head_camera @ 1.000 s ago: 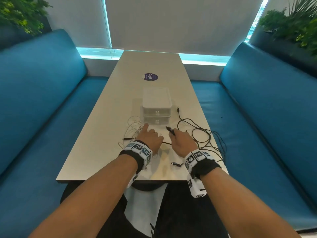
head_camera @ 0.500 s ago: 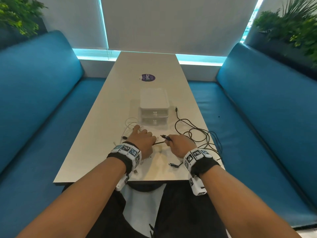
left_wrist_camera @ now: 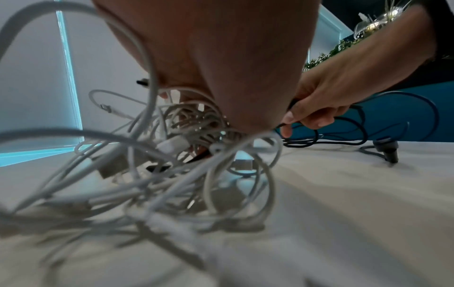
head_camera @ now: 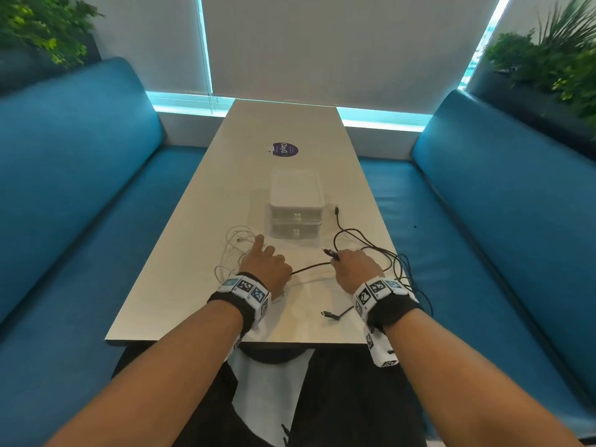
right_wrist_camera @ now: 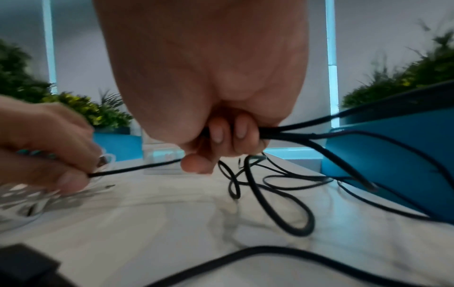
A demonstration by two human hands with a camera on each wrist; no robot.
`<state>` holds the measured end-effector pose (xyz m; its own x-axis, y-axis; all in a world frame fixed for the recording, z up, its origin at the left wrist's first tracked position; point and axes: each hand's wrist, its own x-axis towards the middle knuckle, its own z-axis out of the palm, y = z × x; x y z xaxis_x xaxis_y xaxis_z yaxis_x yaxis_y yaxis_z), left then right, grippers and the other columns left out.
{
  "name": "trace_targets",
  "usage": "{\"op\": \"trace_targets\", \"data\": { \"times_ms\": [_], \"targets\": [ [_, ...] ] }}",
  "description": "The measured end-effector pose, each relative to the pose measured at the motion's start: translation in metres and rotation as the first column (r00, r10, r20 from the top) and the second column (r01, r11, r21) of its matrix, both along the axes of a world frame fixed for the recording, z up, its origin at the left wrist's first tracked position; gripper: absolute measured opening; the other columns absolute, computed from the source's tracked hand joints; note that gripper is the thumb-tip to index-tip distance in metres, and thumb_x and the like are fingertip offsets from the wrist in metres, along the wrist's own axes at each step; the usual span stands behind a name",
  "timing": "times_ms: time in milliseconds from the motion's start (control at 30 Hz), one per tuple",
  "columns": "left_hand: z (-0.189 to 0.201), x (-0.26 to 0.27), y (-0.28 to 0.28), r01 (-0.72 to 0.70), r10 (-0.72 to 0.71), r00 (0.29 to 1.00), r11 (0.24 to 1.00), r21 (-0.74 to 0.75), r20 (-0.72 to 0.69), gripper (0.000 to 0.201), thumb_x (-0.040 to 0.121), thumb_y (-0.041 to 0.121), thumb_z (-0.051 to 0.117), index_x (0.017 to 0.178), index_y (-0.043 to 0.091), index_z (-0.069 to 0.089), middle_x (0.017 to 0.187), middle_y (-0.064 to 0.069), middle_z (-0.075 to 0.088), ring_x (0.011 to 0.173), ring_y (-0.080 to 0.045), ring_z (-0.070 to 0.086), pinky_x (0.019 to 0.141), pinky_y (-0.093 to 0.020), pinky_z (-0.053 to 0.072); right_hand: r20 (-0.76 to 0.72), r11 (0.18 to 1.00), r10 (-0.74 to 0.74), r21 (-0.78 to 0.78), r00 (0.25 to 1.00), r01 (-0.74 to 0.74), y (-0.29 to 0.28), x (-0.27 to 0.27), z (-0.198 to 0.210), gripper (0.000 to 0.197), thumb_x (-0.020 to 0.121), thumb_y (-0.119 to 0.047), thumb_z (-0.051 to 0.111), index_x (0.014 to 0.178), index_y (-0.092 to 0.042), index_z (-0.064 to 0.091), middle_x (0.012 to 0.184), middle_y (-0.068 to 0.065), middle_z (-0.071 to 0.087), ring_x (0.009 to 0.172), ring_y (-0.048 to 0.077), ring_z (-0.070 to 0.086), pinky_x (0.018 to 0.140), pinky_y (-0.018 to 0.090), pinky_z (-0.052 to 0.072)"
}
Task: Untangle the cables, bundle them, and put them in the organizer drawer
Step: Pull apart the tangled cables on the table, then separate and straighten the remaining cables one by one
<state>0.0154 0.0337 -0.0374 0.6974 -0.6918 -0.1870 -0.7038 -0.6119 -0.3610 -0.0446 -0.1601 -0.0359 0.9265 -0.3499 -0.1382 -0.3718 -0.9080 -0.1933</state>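
My right hand [head_camera: 356, 269] grips black cable [right_wrist_camera: 282, 134] strands; my left hand [head_camera: 266, 267] pins the white tangle [left_wrist_camera: 172, 155] on the counter [head_camera: 290, 124], pinching one black strand. Organizer [head_camera: 296, 204] beyond, drawers closed. Risk: hard pulling may cinch knots or drag the tangle.

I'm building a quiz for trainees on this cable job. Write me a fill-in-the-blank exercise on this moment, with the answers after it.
1. The right hand grips cables of the colour ____.
2. The left hand rests on a tangle of cables coloured ____.
3. Both drawers of the organizer are ____.
4. A black cable stretches between the two ____.

Missing words: black; white; closed; hands
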Motion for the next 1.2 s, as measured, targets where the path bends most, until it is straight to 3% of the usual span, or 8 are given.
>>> {"op": "trace_targets", "data": {
  "times_ms": [167, 367, 500, 600, 733, 833, 967, 1200],
  "targets": [
    [0.004, -0.004, -0.013, 0.046, -0.048, 0.997, 0.998, 0.05, 0.052, 0.027, 0.094, 0.026, 0.055, 0.117, 0.018, 0.068, 0.123, -0.003, 0.063, 0.132, -0.031, 0.038, 0.119, -0.06, 0.003, 0.162, 0.985, 0.153, 0.05, 0.975, -0.163, 0.025, 0.001, -0.007, 0.03, 0.104, -0.039, 0.033, 0.108, -0.015, 0.051, 0.088, 0.01, 0.064, 0.077, 0.031, 0.062, 0.066, 0.04, 0.052],
    [-0.005, -0.005, -0.016, 0.091, -0.09, 0.996, 0.994, -0.056, 0.027, 0.025, 0.093, 0.012, 0.05, 0.114, 0.015, 0.064, 0.117, -0.003, 0.065, 0.123, -0.025, 0.045, 0.114, -0.047, 0.023, 0.08, 0.937, 0.264, 0.216, 0.961, -0.276, 0.033, 0.003, -0.021, 0.027, 0.103, -0.037, 0.039, 0.103, -0.015, 0.055, 0.093, 0.01, 0.067, 0.083, 0.029, 0.062, 0.077, 0.046, 0.053],
    [-0.01, -0.001, -0.011, 0.09, -0.086, 0.995, 0.991, -0.101, 0.047, 0.021, 0.099, 0.025, 0.05, 0.109, 0.018, 0.067, 0.111, 0.0, 0.067, 0.118, -0.024, 0.047, 0.109, -0.048, 0.027, 0.056, 0.938, 0.245, 0.239, 0.968, -0.251, 0.026, -0.001, -0.021, 0.03, 0.103, -0.04, 0.04, 0.104, -0.016, 0.058, 0.092, 0.01, 0.067, 0.082, 0.027, 0.062, 0.078, 0.045, 0.053],
    [-0.009, 0.006, -0.007, 0.041, -0.039, 0.999, 0.996, -0.077, 0.023, 0.021, 0.098, 0.03, 0.052, 0.107, 0.019, 0.068, 0.111, 0.0, 0.066, 0.117, -0.024, 0.048, 0.112, -0.05, 0.023, 0.039, 0.948, 0.17, 0.265, 0.985, -0.175, 0.01, -0.006, -0.022, 0.029, 0.103, -0.037, 0.04, 0.106, -0.017, 0.06, 0.096, 0.009, 0.067, 0.084, 0.027, 0.064, 0.079, 0.045, 0.054],
    [-0.008, 0.02, 0.025, -0.021, 0.021, 1.0, 1.0, 0.003, -0.004, 0.024, 0.096, 0.024, 0.051, 0.117, 0.022, 0.063, 0.123, 0.001, 0.059, 0.121, -0.023, 0.048, 0.112, -0.05, 0.022, -0.005, 0.984, -0.117, 0.133, 0.993, 0.116, -0.054, -0.023, -0.023, 0.035, 0.102, -0.035, 0.037, 0.111, -0.014, 0.064, 0.096, 0.008, 0.067, 0.085, 0.026, 0.066, 0.081, 0.042, 0.057],
    [-0.008, 0.025, 0.036, 0.007, -0.009, 0.999, 0.997, -0.072, -0.037, 0.024, 0.101, 0.026, 0.043, 0.122, 0.026, 0.056, 0.124, 0.004, 0.059, 0.122, -0.021, 0.048, 0.112, -0.046, 0.022, 0.001, 0.982, -0.179, 0.067, 0.984, 0.178, -0.084, -0.033, -0.023, 0.033, 0.102, -0.035, 0.037, 0.107, -0.015, 0.063, 0.092, 0.009, 0.065, 0.08, 0.026, 0.063, 0.076, 0.04, 0.056],
    [-0.013, 0.016, 0.011, 0.03, -0.042, 0.997, 0.985, -0.172, -0.069, 0.025, 0.106, 0.028, 0.036, 0.121, 0.021, 0.055, 0.123, 0.0, 0.061, 0.12, -0.023, 0.049, 0.112, -0.044, 0.022, 0.106, 0.983, -0.155, 0.115, 0.982, 0.142, -0.065, -0.022, -0.018, 0.028, 0.103, -0.035, 0.038, 0.107, -0.019, 0.06, 0.097, 0.007, 0.066, 0.085, 0.025, 0.062, 0.076, 0.038, 0.053],
    [-0.018, -0.001, -0.019, 0.027, -0.069, 0.99, 0.947, -0.32, -0.123, 0.032, 0.105, 0.035, 0.033, 0.124, 0.019, 0.052, 0.125, -0.001, 0.058, 0.118, -0.023, 0.05, 0.111, -0.046, 0.024, 0.153, 0.982, 0.13, 0.116, 0.98, -0.148, -0.023, -0.015, -0.023, 0.037, 0.103, -0.038, 0.037, 0.14, -0.032, 0.042, 0.097, 0.01, 0.065, 0.083, 0.028, 0.064, 0.074, 0.039, 0.054]
  ]
}}
